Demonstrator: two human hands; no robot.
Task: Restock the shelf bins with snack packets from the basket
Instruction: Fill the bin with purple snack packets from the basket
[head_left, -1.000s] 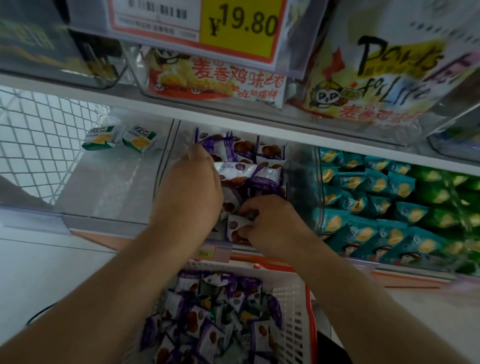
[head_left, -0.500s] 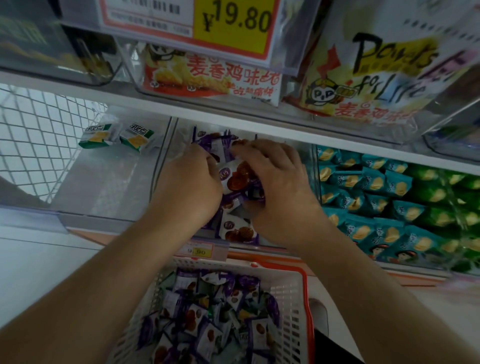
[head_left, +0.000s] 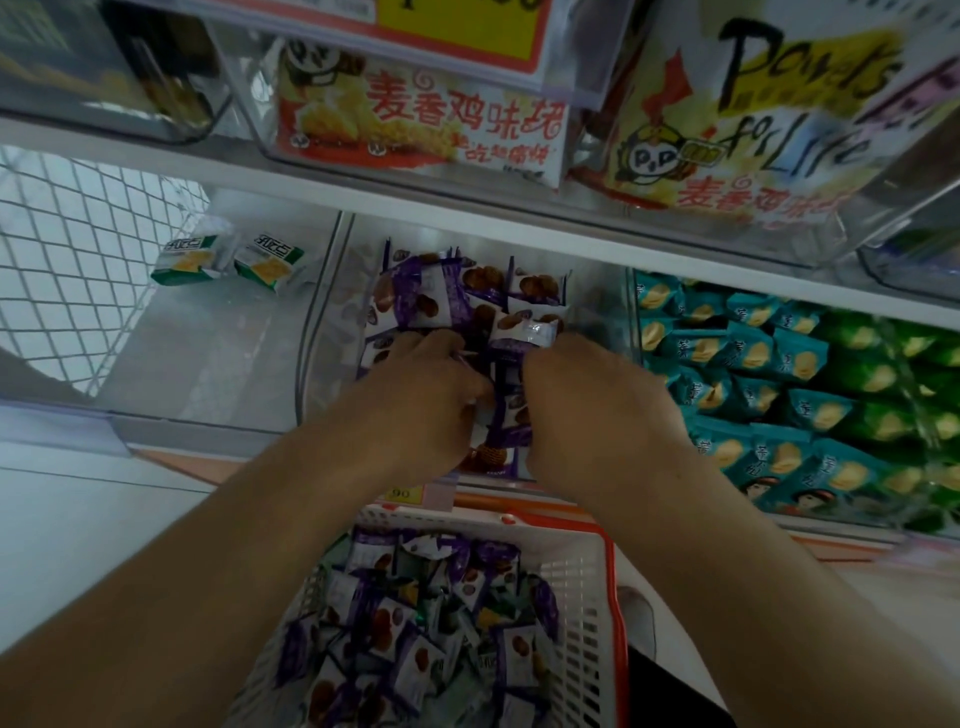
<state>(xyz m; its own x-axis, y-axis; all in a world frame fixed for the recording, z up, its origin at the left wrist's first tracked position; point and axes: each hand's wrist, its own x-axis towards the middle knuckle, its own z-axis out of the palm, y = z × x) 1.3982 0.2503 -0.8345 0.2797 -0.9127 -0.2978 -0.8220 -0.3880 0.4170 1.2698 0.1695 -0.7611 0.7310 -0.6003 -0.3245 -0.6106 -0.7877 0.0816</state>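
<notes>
Purple-and-white snack packets (head_left: 436, 296) fill the middle clear shelf bin (head_left: 322, 332). Both my hands are down inside this bin, side by side. My left hand (head_left: 421, 400) curls its fingers over packets at the left of the pile. My right hand (head_left: 587, 405) curls over packets at the right, just below a packet with a silver edge (head_left: 524, 332). The fingertips of both hands are hidden among the packets. Below the shelf edge stands the white basket with a red rim (head_left: 608, 597), holding several more purple packets (head_left: 415, 623).
The left bin holds two green-and-white packets (head_left: 270, 262) at its back. To the right lie teal packets (head_left: 753, 374) and green packets (head_left: 893, 384). Large snack bags (head_left: 415, 119) sit in bins on the shelf above. A wire mesh panel (head_left: 78, 260) closes the far left.
My right hand has drawn back from the rear of the bin toward its middle. My left hand has moved slightly nearer too. Both now sit close together over the packets.
</notes>
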